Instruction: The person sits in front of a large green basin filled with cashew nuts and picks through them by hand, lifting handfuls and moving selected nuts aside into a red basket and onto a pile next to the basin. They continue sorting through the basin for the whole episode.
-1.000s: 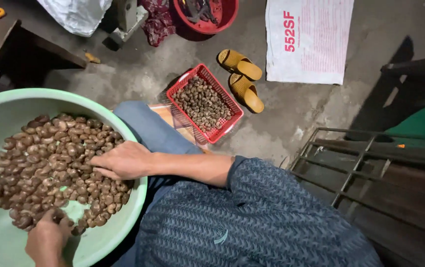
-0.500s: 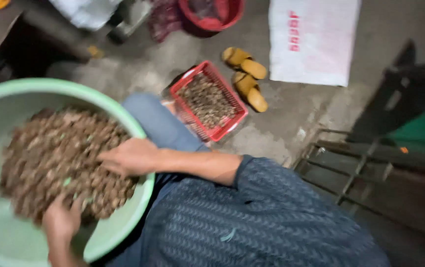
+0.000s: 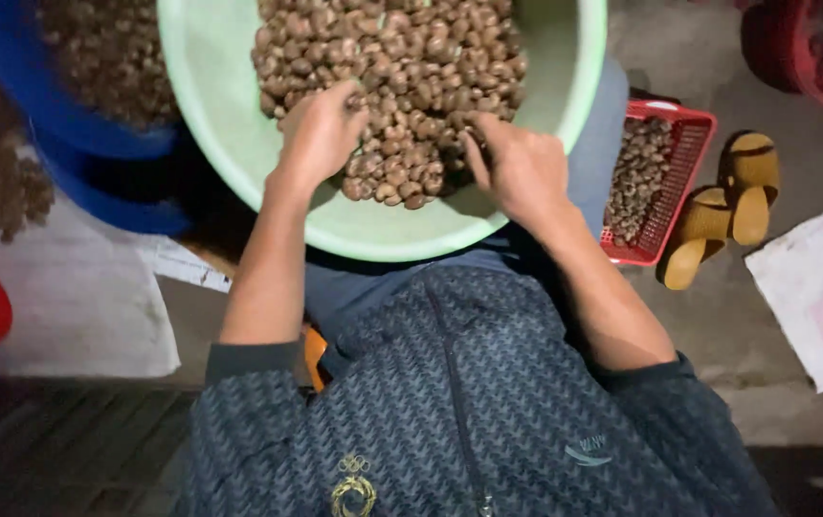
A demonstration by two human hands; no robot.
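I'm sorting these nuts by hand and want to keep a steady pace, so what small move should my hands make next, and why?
Probably draw both hands toward you, raking a small batch off the pile's near edge. The left hand and right hand already rest on the brown nuts at the near side of the green basin, fingers curled into the heap, and bare basin floor lies just below them.

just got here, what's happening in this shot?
A seated person has both hands in a pale green basin of brown nuts on their lap. The left hand and right hand rest on the pile's near edge, fingers in the nuts. A red basket with more nuts sits on the floor beside yellow sandals.
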